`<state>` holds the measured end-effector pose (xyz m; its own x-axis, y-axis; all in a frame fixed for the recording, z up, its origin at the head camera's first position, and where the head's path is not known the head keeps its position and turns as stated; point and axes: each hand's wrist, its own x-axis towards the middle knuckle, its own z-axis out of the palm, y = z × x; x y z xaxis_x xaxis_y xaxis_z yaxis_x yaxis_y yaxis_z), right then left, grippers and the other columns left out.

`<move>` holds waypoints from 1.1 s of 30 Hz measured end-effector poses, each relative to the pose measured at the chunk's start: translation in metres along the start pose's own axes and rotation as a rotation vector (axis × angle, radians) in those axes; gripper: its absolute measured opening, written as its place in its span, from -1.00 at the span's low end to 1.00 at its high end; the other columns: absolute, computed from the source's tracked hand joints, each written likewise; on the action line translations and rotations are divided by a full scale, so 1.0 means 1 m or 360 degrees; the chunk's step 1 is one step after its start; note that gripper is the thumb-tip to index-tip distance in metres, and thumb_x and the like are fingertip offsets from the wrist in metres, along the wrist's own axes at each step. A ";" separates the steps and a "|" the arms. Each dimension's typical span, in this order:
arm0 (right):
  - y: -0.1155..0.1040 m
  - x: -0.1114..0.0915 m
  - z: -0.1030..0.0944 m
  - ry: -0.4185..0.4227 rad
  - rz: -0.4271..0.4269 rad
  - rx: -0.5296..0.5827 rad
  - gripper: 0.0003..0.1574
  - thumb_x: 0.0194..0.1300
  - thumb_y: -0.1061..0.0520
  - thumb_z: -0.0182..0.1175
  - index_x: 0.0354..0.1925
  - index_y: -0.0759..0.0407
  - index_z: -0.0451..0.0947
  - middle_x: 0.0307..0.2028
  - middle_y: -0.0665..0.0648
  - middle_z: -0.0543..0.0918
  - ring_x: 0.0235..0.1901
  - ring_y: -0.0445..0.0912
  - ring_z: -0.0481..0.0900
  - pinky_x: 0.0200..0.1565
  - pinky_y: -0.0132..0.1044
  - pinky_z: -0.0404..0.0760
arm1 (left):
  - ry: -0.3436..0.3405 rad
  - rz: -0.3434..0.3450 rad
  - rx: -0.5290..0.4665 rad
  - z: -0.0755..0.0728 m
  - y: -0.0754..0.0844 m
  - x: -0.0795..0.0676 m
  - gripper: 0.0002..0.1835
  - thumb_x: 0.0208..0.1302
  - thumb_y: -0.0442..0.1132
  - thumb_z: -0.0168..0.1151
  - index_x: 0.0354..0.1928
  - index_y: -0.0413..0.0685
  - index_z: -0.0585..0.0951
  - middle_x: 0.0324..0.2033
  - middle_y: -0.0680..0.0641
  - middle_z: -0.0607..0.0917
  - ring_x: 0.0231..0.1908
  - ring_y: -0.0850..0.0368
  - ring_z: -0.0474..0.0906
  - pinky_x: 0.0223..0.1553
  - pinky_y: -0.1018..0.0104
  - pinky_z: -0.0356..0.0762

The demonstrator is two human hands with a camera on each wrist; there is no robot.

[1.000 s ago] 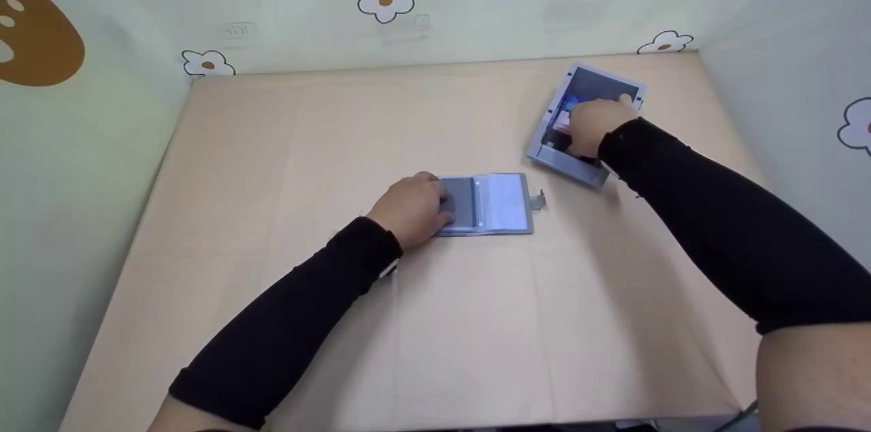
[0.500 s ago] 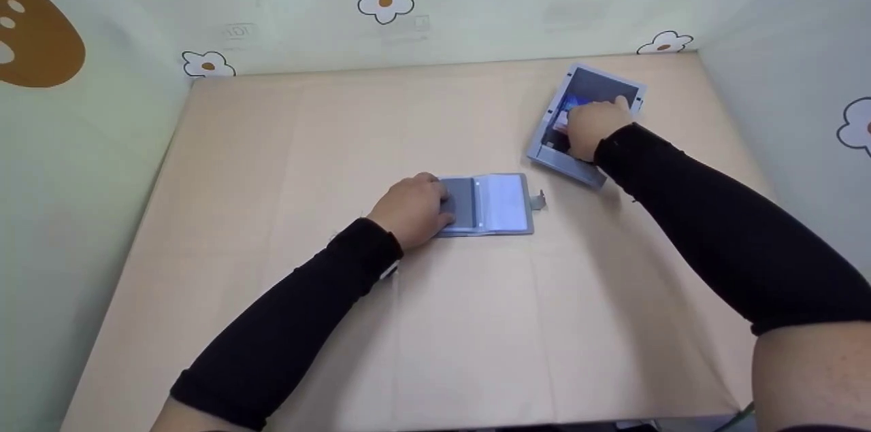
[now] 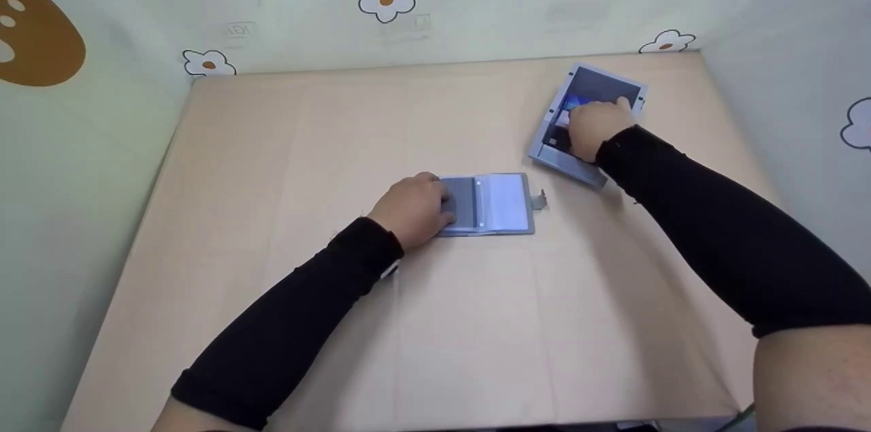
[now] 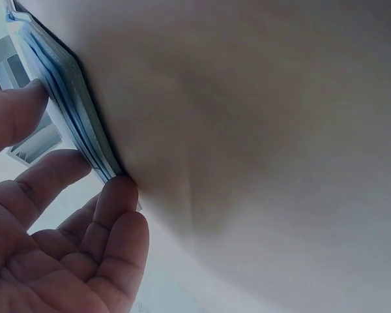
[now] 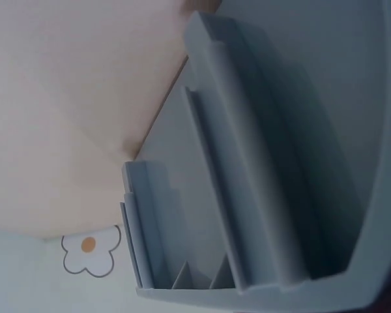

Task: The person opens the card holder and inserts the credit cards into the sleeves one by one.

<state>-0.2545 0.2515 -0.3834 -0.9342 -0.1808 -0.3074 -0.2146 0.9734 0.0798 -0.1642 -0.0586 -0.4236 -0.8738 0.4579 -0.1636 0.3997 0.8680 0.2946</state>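
An unfolded card holder with clear sleeves and a grey cover lies mid-table, its snap strap pointing right. My left hand holds its left part. In the left wrist view, the thumb lies over the stacked sleeves and the other fingertips are at their edge. At the back right, my right hand reaches into a grey-blue box; its fingers are mostly hidden, and I cannot tell whether they hold anything. Brightly coloured cards lie in the box beside that hand.
The right wrist view is filled by the box's ribbed outside. A beige cloth covers the table. Pale walls with flower prints close off the back and both sides.
The right hand has shifted very slightly to the left and down within the box. The left hand and the card holder stay where they were.
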 end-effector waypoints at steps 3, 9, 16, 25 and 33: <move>0.001 0.001 0.001 0.0007 -0.0006 0.0014 -0.55 0.41 0.19 0.14 0.12 0.50 0.54 -0.03 0.52 0.70 0.05 0.36 0.64 0.27 0.37 0.39 | 0.0002 0.0004 -0.0001 -0.001 0.000 0.001 -0.63 0.44 -0.06 0.33 0.10 -0.16 0.74 0.21 -0.21 0.69 0.16 -0.14 0.68 0.28 0.03 0.60; 0.004 0.003 0.003 0.0054 0.0010 0.0052 -0.57 0.39 0.17 0.19 0.08 0.48 0.56 -0.06 0.48 0.72 0.00 0.33 0.67 0.16 0.33 0.51 | -0.0003 0.0009 -0.0017 -0.002 -0.001 0.000 -0.57 0.41 -0.02 0.37 0.15 -0.16 0.73 0.22 -0.21 0.69 0.18 -0.13 0.67 0.29 0.04 0.59; 0.008 0.002 0.005 0.0124 0.0057 0.0182 -0.50 0.32 0.10 0.34 0.05 0.46 0.56 -0.10 0.45 0.75 -0.06 0.30 0.70 0.10 0.34 0.59 | -0.0046 -0.0003 -0.0070 -0.005 -0.002 0.000 -0.40 0.25 0.04 0.53 0.21 -0.19 0.69 0.21 -0.20 0.68 0.13 -0.09 0.67 0.26 0.07 0.59; 0.010 0.001 0.007 0.0194 0.0077 0.0222 -0.49 0.35 0.08 0.36 0.06 0.47 0.57 -0.13 0.46 0.75 -0.14 0.28 0.75 -0.05 0.28 0.72 | -0.0075 -0.0014 -0.0089 -0.006 -0.003 -0.002 -0.34 0.17 0.01 0.59 0.24 -0.18 0.66 0.26 -0.18 0.65 0.13 -0.08 0.65 0.26 0.08 0.59; 0.010 0.000 0.009 0.0256 0.0074 0.0182 -0.53 0.37 0.11 0.33 0.07 0.46 0.58 -0.11 0.48 0.74 -0.08 0.34 0.74 -0.02 0.27 0.71 | -0.0071 -0.0002 -0.0064 -0.005 -0.004 -0.002 -0.32 0.14 0.02 0.59 0.25 -0.18 0.66 0.27 -0.19 0.64 0.14 -0.10 0.64 0.26 0.04 0.58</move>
<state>-0.2540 0.2623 -0.3909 -0.9778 -0.1465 -0.1499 -0.1450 0.9892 -0.0209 -0.1655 -0.0638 -0.4198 -0.8607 0.4657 -0.2058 0.3863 0.8606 0.3318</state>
